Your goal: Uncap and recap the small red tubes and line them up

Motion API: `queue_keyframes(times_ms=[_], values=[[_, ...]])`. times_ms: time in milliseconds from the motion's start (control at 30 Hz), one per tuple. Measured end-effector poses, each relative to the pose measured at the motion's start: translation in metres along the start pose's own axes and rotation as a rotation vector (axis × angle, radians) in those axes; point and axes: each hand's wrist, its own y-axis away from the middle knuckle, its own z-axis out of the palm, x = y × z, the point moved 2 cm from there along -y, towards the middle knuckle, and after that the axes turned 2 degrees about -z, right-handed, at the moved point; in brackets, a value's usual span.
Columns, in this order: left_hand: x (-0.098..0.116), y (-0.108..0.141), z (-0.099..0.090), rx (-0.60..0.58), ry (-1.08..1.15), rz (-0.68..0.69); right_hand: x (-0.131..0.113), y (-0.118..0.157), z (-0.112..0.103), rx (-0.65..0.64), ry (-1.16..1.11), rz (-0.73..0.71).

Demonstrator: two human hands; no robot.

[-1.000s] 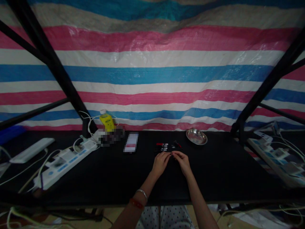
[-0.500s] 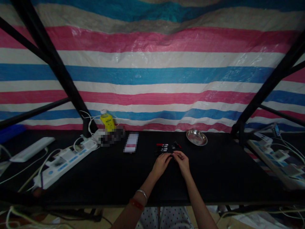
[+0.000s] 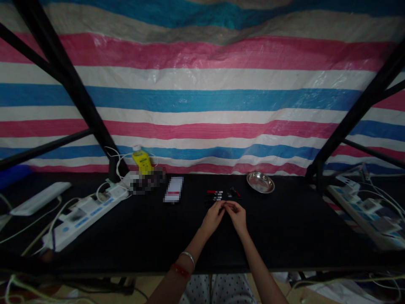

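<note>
My left hand [image 3: 214,216] and my right hand [image 3: 236,214] meet at the fingertips over the middle of the black table [image 3: 142,236]. The fingers of both are pinched together; whatever lies between them is too small and dark to make out. Just beyond the fingertips lie several small pens or tubes, among them a red one [image 3: 215,192] and dark ones with silvery parts [image 3: 217,198]. To their right is a small black and red item [image 3: 234,193]. A shallow round metal dish [image 3: 260,182] stands farther right.
A pixelated phone-like object [image 3: 174,189] lies left of the pens. Beyond it stand a yellow bottle [image 3: 142,161] and a blurred dark item. White power strips [image 3: 85,217] with cables lie at left and right. Black frame posts rise before a striped sheet [image 3: 202,101].
My right hand has moved slightly left, so its fingertips now meet those of my left hand. The small gap between them has closed.
</note>
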Motion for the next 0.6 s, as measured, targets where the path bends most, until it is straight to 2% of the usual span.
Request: queue_keyframes(times_ms=[200, 300, 433, 600], values=[[0.005, 0.002, 0.001, -0.076, 0.003, 0.066, -0.003, -0.002, -0.009, 0.077, -0.022, 0.060], [0.005, 0.003, 0.001, -0.110, 0.039, 0.012, -0.002, -0.003, -0.012, 0.073, -0.013, 0.071], [0.004, 0.003, 0.001, -0.121, 0.098, -0.089, 0.002, -0.004, -0.011, 0.005, -0.027, 0.080], [0.007, 0.003, -0.002, -0.097, 0.010, -0.038, -0.002, -0.003, -0.007, -0.118, -0.030, 0.061]])
